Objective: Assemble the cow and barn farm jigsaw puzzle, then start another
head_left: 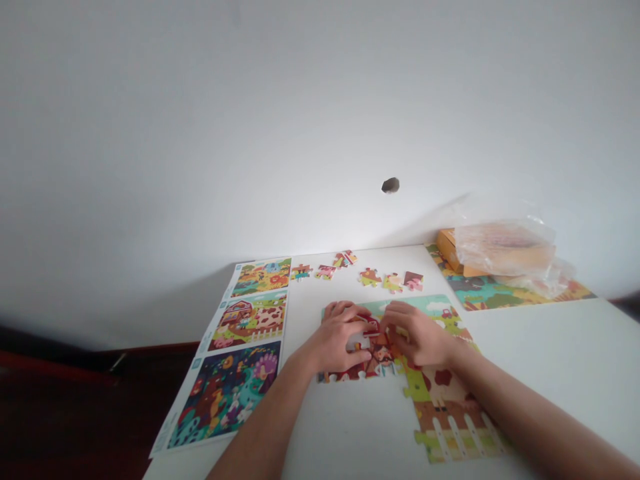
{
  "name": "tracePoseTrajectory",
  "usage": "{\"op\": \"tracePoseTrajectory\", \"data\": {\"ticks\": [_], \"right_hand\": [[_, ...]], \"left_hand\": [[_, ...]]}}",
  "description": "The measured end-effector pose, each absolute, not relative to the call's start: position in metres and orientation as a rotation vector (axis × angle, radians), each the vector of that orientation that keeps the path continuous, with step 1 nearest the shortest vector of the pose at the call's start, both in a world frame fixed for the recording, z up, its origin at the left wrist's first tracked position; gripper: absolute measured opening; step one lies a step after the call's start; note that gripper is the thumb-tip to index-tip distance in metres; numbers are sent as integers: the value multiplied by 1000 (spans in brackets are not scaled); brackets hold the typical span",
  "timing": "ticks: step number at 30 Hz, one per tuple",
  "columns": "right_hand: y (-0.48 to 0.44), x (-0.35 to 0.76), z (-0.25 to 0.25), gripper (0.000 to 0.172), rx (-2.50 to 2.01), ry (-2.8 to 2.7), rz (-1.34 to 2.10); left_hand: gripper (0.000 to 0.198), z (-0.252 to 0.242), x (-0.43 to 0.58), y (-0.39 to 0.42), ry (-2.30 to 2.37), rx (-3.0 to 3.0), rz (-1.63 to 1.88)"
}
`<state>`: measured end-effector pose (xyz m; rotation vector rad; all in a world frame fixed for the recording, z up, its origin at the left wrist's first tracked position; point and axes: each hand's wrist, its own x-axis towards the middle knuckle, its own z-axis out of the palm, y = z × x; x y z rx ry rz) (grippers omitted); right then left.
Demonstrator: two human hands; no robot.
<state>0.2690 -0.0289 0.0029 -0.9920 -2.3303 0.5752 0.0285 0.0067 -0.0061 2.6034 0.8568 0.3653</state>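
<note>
Red puzzle piece [371, 326] (on the half-built jigsaw [443, 403]) is clamped by fingers [345, 311] of left hand [340, 338] and right hand [419, 335].

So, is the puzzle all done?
Not done: the puzzle has a stepped, unfilled lower-left edge, and loose pieces lie apart on the table beyond it.

Puzzle [445, 407] lying mid-tabletop [550, 347], left hand [340, 337] and right hand [417, 333] resting on it. Picture sheet [240, 347] lying to its left; loose pieces [390, 280] sitting behind; box [447, 243] under bag [505, 247] sitting far right.
</note>
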Motion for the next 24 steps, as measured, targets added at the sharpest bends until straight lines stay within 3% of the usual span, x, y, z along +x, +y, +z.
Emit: {"op": "tracePoseTrajectory", "data": {"ticks": [4,10,15,20,24], "right_hand": [[-32,274,4,17,-986,-2116,586],[-32,274,-7,29,-930,-2307,837],[-30,277,-5,27,-979,-2203,784],[-28,280,-4,33,-941,-2317,832],[-27,283,-7,34,-896,-2255,859]], "left_hand": [[48,-6,28,6,856,2591,367],[47,-8,28,6,857,2590,378],[47,-8,28,7,858,2583,374],[25,-7,29,6,748,2612,392],[28,-9,31,4,687,2630,388]]}}
